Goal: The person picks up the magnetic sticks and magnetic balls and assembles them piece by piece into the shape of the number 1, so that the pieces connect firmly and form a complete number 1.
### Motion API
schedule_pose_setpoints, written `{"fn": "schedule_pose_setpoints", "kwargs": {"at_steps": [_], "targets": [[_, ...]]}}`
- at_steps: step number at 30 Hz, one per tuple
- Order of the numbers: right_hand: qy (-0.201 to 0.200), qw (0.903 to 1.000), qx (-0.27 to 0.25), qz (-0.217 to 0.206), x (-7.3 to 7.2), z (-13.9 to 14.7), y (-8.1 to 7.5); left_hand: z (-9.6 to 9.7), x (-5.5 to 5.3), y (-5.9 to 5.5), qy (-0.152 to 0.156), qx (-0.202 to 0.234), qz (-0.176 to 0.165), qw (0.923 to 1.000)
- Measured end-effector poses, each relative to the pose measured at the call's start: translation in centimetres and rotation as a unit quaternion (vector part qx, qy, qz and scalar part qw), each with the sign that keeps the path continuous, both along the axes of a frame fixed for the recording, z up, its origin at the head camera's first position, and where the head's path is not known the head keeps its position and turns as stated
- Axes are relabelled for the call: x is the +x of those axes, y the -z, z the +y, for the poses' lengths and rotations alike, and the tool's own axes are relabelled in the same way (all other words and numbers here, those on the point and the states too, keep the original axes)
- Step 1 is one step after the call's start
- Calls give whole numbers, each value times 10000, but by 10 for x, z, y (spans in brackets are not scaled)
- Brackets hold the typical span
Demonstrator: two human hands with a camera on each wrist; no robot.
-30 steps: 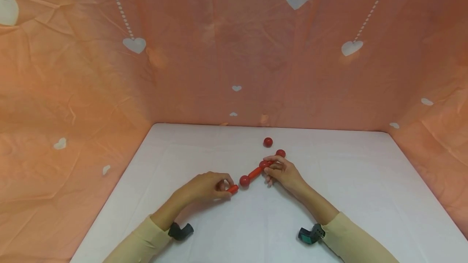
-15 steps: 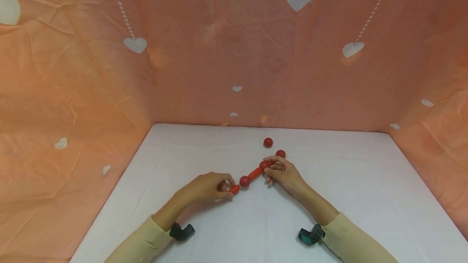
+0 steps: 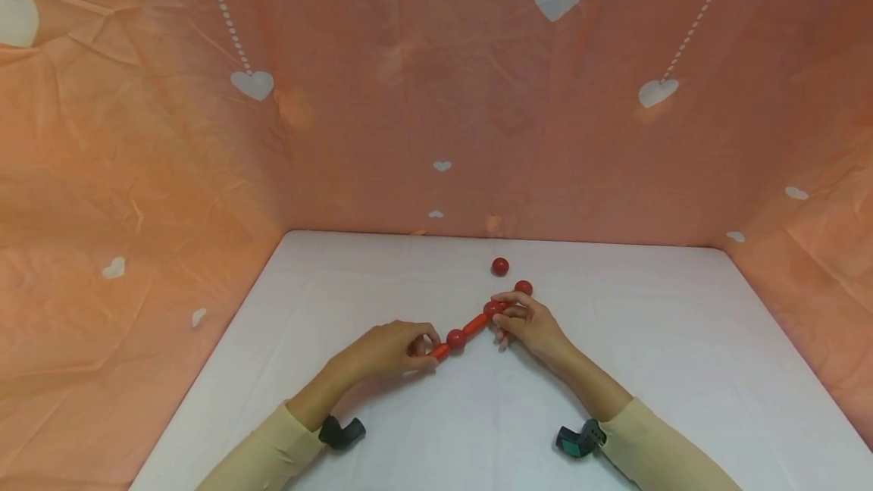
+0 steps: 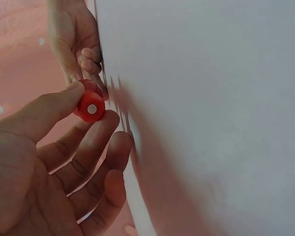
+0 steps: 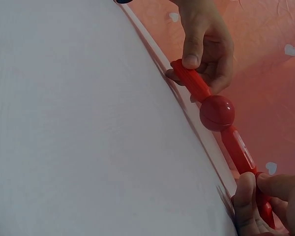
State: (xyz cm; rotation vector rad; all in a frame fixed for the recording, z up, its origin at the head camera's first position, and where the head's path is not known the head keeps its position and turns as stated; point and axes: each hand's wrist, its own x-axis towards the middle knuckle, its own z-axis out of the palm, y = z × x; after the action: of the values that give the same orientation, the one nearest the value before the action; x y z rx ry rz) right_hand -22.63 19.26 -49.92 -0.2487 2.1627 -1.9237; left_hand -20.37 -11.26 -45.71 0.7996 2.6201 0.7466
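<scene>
My left hand (image 3: 385,347) pinches a short red rod (image 3: 439,352) between thumb and fingertips. A pale round dot shows on the end face of this rod (image 4: 92,109) in the left wrist view. Its other end meets a glossy red ball (image 5: 217,113). From that ball a second red rod (image 3: 475,325) runs to another red ball (image 3: 492,309), which my right hand (image 3: 535,324) holds between thumb and finger. Beyond those fingers the row continues with a partly hidden red rod (image 5: 267,215) and a red end ball (image 3: 524,287).
A loose red ball (image 3: 500,267) lies on the white table (image 3: 614,309) behind the row. Orange cloth (image 3: 382,97) with white hearts hangs at the back and both sides. A dark wrist device (image 3: 343,433) sits at my left sleeve, another (image 3: 580,438) at my right.
My left hand has moved slightly right with its rod, closing the small gap to the nearest ball. The right hand has stayed in place on its ball.
</scene>
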Motion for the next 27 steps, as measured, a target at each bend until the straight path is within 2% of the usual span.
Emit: {"fn": "schedule_pose_setpoints", "kwargs": {"at_steps": [11,27], "targets": [[-57,9999,-86,34,0,0,-1,1,0,2,-45,-51,-23,10000],[-135,9997,-218,62,0,2,0,2,-2,-2,10,-68,-70,10000]]}}
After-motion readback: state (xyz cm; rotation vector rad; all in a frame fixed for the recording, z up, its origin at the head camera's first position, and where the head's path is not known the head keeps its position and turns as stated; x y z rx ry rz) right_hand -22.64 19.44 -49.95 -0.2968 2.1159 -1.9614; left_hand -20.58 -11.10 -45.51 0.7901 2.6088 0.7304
